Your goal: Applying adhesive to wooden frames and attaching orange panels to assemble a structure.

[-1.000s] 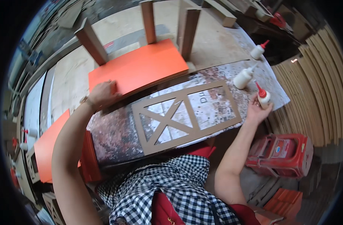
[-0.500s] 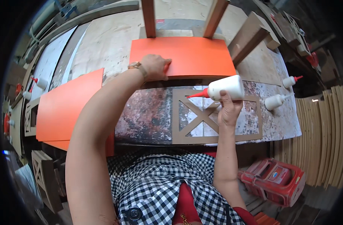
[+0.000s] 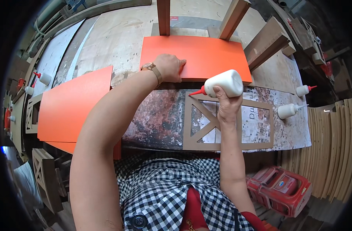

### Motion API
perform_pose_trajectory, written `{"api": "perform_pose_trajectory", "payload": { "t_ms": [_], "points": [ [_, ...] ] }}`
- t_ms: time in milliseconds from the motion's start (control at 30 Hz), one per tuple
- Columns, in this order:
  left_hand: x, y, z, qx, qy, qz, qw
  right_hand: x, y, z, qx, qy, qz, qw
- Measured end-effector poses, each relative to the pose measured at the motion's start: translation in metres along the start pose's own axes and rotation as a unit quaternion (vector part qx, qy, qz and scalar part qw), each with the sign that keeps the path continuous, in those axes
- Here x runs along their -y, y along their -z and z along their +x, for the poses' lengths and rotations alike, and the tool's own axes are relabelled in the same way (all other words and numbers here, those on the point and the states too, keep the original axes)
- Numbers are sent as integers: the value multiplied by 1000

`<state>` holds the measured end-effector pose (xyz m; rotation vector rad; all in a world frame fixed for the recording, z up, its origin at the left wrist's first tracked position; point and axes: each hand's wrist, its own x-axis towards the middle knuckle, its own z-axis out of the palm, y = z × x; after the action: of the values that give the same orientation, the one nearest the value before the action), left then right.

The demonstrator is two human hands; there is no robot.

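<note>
My right hand is wrapped round a white glue bottle with a red nozzle. The bottle is tilted, and its nozzle tip points down at the upper left corner of a brown X-braced wooden frame. Whether the tip touches the wood, I cannot tell. An orange board lies beyond the frame, with upright wooden legs at its far side. My left hand, with a watch on its wrist, grips the board's near edge, index finger on top and thumb at the front. Its other fingers are mostly hidden.
More orange boards are stacked at the left. White glue bottles stand or lie at the table's right edge, and others at far left. Below right are a red plastic stool-like object and a row of wooden strips.
The glue bottle has come down and left, its nozzle tip now at the frame's corner. My left hand keeps its place on the board. The whole view has shifted slightly.
</note>
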<state>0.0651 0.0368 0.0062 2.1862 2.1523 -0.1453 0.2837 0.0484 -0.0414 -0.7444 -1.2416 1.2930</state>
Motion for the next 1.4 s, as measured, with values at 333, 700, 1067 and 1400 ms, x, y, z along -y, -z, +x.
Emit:
{"api": "perform_pose_trajectory", "payload": {
  "t_ms": [333,700,1067,1400],
  "points": [
    [1,-6,2,-19,-16,19,1000,7,28,10,-41,29,-26,998],
    [3,-7,1,-30,-42,17,999,20,141,37,-199,88,-89,972],
    [-4,-2,0,-29,-52,17,998,46,224,54,-292,118,-103,944],
    [-12,8,0,18,-37,-6,999,53,275,67,-381,180,-150,895]
  ]
}}
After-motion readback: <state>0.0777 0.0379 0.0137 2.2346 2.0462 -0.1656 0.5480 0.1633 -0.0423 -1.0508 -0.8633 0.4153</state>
